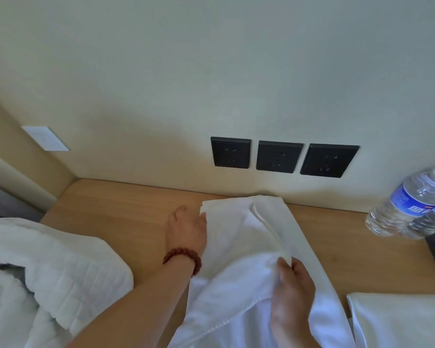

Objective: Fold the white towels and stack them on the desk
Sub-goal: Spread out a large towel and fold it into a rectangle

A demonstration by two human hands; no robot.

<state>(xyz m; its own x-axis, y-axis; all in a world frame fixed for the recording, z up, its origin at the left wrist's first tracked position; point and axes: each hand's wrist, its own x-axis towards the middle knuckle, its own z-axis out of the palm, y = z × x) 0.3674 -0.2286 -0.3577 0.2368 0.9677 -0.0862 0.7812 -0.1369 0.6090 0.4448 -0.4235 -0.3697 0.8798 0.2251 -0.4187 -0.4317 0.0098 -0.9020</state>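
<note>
Wooden desk [126, 209] meets wall under three sockets [279, 158].

From where I sit this reads as a hotel or guest room. I see a light wooden counter [106, 207] built flush against a plain pale wall [211, 71], with three dark power sockets [279, 158] set in a row just above it and a white switch plate [45, 138] on the side panel at the left. Two sealed water bottles [409, 207] with blue labels stand at the right on a dark box. White towels [249, 237] and thick quilted white linen [48, 272] lie about, much like hotel stock.
</note>
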